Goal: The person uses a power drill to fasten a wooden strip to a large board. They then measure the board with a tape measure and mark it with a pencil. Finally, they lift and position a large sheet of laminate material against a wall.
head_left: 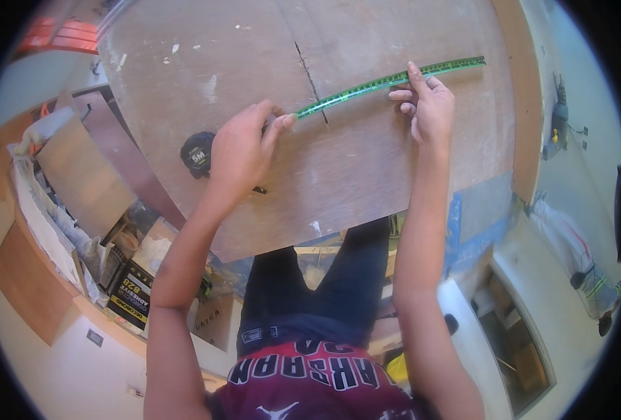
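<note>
The green tape blade (pixel 387 82) lies flat across the top of the brown plywood board (pixel 254 63), running from near the middle out toward the rt side. It crosses a dark crack (pixel 312 80) in the wood.

The left hand (pixel 244 150) pinches the near end of the blade w/ thumb and fingers closed on it. The right hand (pixel 429 105) presses down on the blade further along, pointer finger stretched out flat on it, other fingers curled in. The black tape case (pixel 198 154) sits on the board just beside the left hand, and a dark thin thing, maybe a pencil (pixel 258 189), pokes out under that hand.

What could go wrong, I think: the blade is bendy, so if the rt finger lifts, it may pop up or slide and the reading goes off. If the left pinch slips, the spring may yank the blade back fast and nip a finger. The board hangs out over the person's legs (pixel 324 280), so leaning hard on it may tip it.
</note>
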